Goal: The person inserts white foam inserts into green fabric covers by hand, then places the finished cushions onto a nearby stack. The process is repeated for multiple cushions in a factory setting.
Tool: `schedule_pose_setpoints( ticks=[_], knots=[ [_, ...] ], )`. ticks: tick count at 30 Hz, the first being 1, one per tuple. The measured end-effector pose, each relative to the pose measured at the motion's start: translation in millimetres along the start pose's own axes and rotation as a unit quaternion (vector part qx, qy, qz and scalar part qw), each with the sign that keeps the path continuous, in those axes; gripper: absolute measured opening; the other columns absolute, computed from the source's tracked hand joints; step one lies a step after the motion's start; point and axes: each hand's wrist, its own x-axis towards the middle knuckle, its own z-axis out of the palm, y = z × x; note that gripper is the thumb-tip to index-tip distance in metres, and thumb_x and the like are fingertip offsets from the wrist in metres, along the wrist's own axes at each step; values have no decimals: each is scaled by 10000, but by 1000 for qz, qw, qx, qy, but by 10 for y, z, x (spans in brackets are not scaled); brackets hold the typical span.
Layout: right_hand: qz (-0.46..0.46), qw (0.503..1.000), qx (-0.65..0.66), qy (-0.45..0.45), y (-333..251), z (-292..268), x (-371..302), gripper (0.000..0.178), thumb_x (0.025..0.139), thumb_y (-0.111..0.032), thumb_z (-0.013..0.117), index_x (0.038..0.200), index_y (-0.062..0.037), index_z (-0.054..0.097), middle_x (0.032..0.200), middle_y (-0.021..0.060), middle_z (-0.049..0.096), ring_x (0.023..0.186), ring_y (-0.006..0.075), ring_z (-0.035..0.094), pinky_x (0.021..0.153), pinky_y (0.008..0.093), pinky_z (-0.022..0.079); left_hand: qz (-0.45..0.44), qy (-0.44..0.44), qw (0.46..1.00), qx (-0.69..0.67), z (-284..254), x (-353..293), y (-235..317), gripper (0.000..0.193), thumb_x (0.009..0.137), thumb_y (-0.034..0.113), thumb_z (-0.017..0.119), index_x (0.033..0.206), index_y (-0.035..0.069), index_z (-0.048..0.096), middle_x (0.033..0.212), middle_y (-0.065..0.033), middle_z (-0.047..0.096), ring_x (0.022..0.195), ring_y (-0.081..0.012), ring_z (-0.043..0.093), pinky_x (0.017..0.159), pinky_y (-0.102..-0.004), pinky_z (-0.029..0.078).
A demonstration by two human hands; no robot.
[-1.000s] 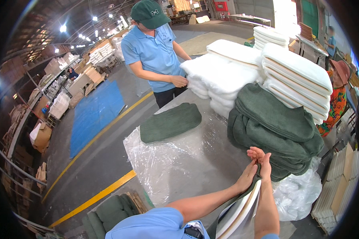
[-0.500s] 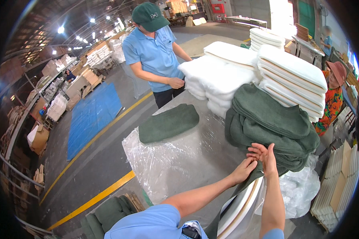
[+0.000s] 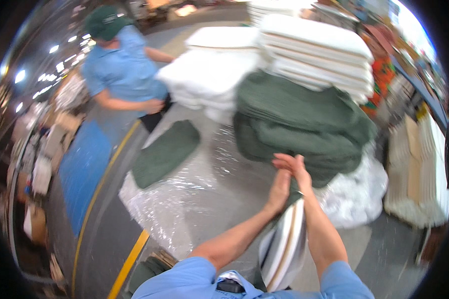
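In front of me a long curved cushion, white with a brown layer along its edge, stands on end near my body. Its far end is inside a dark green fabric cover. My left hand is closed on the cover's left side, its fingertips partly hidden. My right hand lies against the right side, fingers stretched leftward over the end and thumb up. Just beyond both hands rises a pile of folded green covers. One flat green piece lies apart on the left of the plastic-covered table.
Stacks of white cushions stand behind the green pile. A co-worker in a blue shirt is at the far left table edge. Clear plastic wrap bulges at the right, near bundled pale boards. Another person stands behind the stacks.
My view has swung right, so the table and pile sit further left. Both hands stay at the covered cushion end; the cushion now stands more directly before me, between my forearms.
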Motion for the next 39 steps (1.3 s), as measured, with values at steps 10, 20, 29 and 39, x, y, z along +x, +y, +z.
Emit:
schedule_pose_setpoints(
  ticks=[10, 20, 29, 39],
  knots=[
    [-31, 999, 19, 5, -230, 227, -327, 655, 1130, -556, 400, 1500, -41, 565, 1282, 124, 631, 1295, 215, 523, 1136, 364, 389, -43, -32, 993, -109, -149, -61, 262, 444, 1173, 426, 308, 1179, 63, 564, 1132, -47, 543, 1067, -165, 509, 1006, -317, 406],
    [-385, 915, -119, 34, -1899, 876, -1166, 829, 1085, -683, 329, 1499, 5, 534, 1416, 195, 599, 1309, 272, 567, 1131, 391, 404, 185, -40, 970, -151, -153, -475, 2142, 327, 1121, 300, 359, 1295, 59, 496, 1400, -132, 503, 1347, -232, 455, 1170, -391, 324],
    [-393, 899, -117, 156, -1900, 1158, -1791, 710, 1122, -583, 372, 1485, 8, 526, 1441, 147, 592, 1385, 248, 509, 1194, 385, 333, 192, -36, 976, -101, -327, -1278, 2584, 657, 1078, 389, 472, 1552, -23, 277, 1676, -210, 246, 1526, -308, 301, 1252, -440, 237],
    [-171, 984, -3, -39, -2145, 1048, -1857, 656, 1142, -560, 347, 1467, -28, 554, 1353, 80, 639, 1249, 184, 577, 1135, 385, 391, 75, -68, 995, -19, -465, -2306, 3005, 1054, 894, 199, 742, 1686, -17, 81, 1713, -181, 226, 1572, -274, 271, 1263, -413, 245]
  ],
)
